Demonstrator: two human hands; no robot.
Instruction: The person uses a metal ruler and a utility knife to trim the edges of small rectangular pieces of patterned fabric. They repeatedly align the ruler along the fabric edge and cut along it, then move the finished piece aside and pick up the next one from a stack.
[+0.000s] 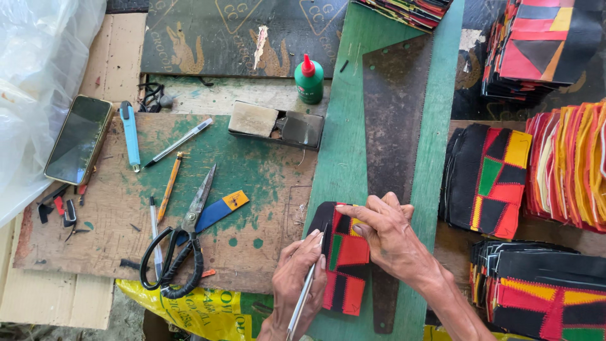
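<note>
A small patchwork leather piece (346, 254) in black, red, green and yellow lies on a green board (341, 158), partly over a dark saw blade (394, 113). My right hand (386, 237) presses down on the piece's upper right part, index finger stretched across its top edge. My left hand (295, 278) grips a thin silvery pen-like tool (302, 304). The tool's tip rests at the piece's left edge.
Black-handled scissors (183, 246), pens, a pencil, a blue utility knife (130, 136) and a phone (79, 139) lie on the worn wooden board (113, 208) at left. A green glue bottle (309, 79) stands behind. Stacks of patchwork pieces (486, 180) fill the right side.
</note>
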